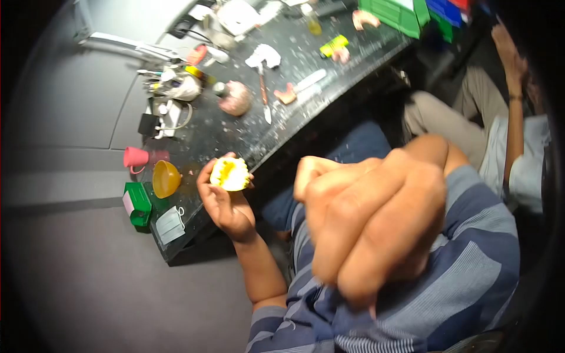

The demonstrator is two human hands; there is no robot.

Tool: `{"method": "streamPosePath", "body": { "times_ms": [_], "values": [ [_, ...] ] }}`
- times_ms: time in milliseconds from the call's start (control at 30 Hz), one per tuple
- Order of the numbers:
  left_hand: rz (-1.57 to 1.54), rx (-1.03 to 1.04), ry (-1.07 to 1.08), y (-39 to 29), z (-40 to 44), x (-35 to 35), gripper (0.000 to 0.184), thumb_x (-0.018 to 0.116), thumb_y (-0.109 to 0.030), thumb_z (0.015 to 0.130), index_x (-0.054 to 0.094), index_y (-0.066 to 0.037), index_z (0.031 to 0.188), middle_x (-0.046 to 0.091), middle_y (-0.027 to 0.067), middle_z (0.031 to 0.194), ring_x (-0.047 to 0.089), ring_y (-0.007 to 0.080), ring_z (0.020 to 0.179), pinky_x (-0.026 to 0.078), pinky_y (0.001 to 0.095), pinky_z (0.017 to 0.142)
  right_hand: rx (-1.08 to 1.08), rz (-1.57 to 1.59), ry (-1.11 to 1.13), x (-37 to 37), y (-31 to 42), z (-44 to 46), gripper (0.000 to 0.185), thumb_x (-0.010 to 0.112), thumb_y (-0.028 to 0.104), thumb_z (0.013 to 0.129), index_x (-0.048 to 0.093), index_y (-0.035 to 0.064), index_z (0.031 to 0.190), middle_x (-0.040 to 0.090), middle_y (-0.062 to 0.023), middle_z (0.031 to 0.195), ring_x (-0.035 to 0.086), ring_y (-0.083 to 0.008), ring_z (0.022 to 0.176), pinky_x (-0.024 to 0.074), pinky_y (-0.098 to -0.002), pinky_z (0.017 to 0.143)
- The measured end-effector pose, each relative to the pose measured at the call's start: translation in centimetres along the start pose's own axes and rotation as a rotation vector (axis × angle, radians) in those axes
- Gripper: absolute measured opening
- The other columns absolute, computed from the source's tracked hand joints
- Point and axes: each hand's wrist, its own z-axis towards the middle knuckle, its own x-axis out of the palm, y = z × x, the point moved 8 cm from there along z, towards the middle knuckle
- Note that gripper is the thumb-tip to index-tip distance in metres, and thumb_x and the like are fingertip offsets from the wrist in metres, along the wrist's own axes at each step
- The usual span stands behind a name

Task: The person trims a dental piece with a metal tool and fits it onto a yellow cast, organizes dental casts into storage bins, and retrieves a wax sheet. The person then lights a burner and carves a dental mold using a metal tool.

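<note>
My left hand [226, 206] holds a bright yellow-and-white piece [230, 173], shaped like a dental cast, over the near edge of the dark workbench [282, 132]. Large and close to the camera, my right hand [374, 217] has its fingers curled together in front of the striped shirt. Whatever may be inside those fingers is hidden. An orange bowl [166, 179] stands left of the held piece. A round pinkish object [235, 98] and a knife with a brown handle [263, 88] lie farther up the bench.
A pink cup [136, 157], a green box [137, 205] and a face mask [170, 225] are at the bench's left end. Green bins [394, 15] stand at the top. Another person [488, 123] sits at the right. A lamp arm [126, 46] extends upper left.
</note>
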Motion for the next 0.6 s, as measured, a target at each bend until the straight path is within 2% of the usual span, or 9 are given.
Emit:
{"method": "streamPosePath", "body": {
  "times_ms": [33, 167, 333, 367, 400, 433, 500, 567, 600],
  "values": [
    [-0.015, -0.036, 0.017, 0.1, 0.4, -0.2, 0.051, 0.048, -0.039, 0.1, 0.04, 0.001, 0.131, 0.055, 0.0285, 0.124, 0.064, 0.0278, 0.087, 0.054, 0.0331, 0.07, 0.013, 0.048, -0.051, 0.1, 0.4, 0.3, 0.015, 0.072, 0.012, 0.084, 0.069, 0.0027, 0.074, 0.069, -0.0089, 0.08, 0.057, -0.0175, 0.063, 0.0351, -0.0346, 0.068],
    [0.025, -0.075, 0.053, 1.3, 0.9, -1.1, 0.051, 0.046, -0.04, 0.101, 0.04, 0.0, 0.131, 0.054, 0.0288, 0.125, 0.064, 0.0281, 0.083, 0.053, 0.034, 0.068, -0.015, 0.151, 0.022, 0.4, -0.5, -0.3, 0.017, 0.07, 0.012, 0.088, 0.07, -0.0006, 0.077, 0.068, -0.0104, 0.08, 0.059, -0.0197, 0.066, 0.0382, -0.034, 0.069],
    [0.009, -0.062, -0.012, 1.9, 0.8, -0.2, 0.053, 0.045, -0.042, 0.101, 0.039, 0.0, 0.132, 0.054, 0.0307, 0.124, 0.064, 0.0282, 0.082, 0.053, 0.0337, 0.066, 0.073, 0.466, -0.184, 0.2, -3.5, -1.7, 0.016, 0.072, 0.012, 0.087, 0.071, -0.0016, 0.08, 0.068, -0.0112, 0.08, 0.063, -0.0223, 0.07, 0.0438, -0.0343, 0.069],
    [-0.015, -0.057, 0.017, 2.2, 0.7, -0.2, 0.052, 0.046, -0.041, 0.101, 0.039, 0.001, 0.132, 0.053, 0.0311, 0.123, 0.064, 0.0285, 0.081, 0.053, 0.033, 0.065, 0.036, 0.524, -0.228, 0.3, -4.0, -2.0, 0.016, 0.073, 0.013, 0.087, 0.071, -0.0017, 0.081, 0.068, -0.0114, 0.08, 0.064, -0.0228, 0.071, 0.0449, -0.0344, 0.069],
    [-0.025, -0.056, 0.001, 2.6, 0.6, -0.4, 0.053, 0.046, -0.041, 0.101, 0.039, 0.001, 0.132, 0.053, 0.0311, 0.124, 0.064, 0.0286, 0.081, 0.054, 0.0328, 0.065, -0.133, 0.545, -0.213, 0.1, -4.3, -1.8, 0.017, 0.076, 0.013, 0.084, 0.07, -0.0024, 0.08, 0.068, -0.0119, 0.08, 0.063, -0.0212, 0.07, 0.0434, -0.0321, 0.067],
    [-0.034, -0.061, -0.013, 2.7, 0.7, -0.1, 0.053, 0.047, -0.041, 0.101, 0.039, 0.001, 0.132, 0.053, 0.0311, 0.124, 0.064, 0.0287, 0.081, 0.054, 0.0325, 0.065, 0.005, 0.339, 0.062, -1.2, -3.1, 0.0, 0.02, 0.077, 0.015, 0.084, 0.069, -0.0024, 0.079, 0.067, -0.0109, 0.079, 0.063, -0.0201, 0.069, 0.0439, -0.0324, 0.067],
    [-0.052, -0.091, -0.044, 3.0, 0.6, 0.1, 0.053, 0.047, -0.041, 0.1, 0.039, 0.001, 0.132, 0.053, 0.0311, 0.124, 0.065, 0.0289, 0.081, 0.054, 0.0326, 0.066, 0.08, 0.087, 0.332, -1.7, -1.8, 1.5, 0.02, 0.077, 0.016, 0.084, 0.069, -0.0019, 0.079, 0.066, -0.0098, 0.078, 0.063, -0.0196, 0.069, 0.0445, -0.0324, 0.066],
    [-0.021, -0.11, 0.038, 3.4, 0.7, 0.4, 0.053, 0.047, -0.041, 0.101, 0.039, 0.0, 0.132, 0.053, 0.031, 0.125, 0.064, 0.0289, 0.081, 0.054, 0.033, 0.066, -0.023, 0.387, -0.219, -2.2, -3.4, -1.6, 0.019, 0.078, 0.016, 0.083, 0.07, -0.0011, 0.079, 0.066, -0.0088, 0.078, 0.062, -0.0195, 0.07, 0.0447, -0.0318, 0.065],
    [-0.043, -0.132, -0.026, 3.6, 0.5, 0.5, 0.052, 0.046, -0.042, 0.101, 0.04, 0.0, 0.132, 0.053, 0.0307, 0.126, 0.064, 0.0287, 0.08, 0.054, 0.0331, 0.066, -0.124, 0.38, -0.263, -2.3, -3.1, -1.6, 0.019, 0.079, 0.015, 0.081, 0.069, -0.0012, 0.079, 0.065, -0.0096, 0.078, 0.063, -0.0192, 0.07, 0.044, -0.0315, 0.062]
  ]
}}
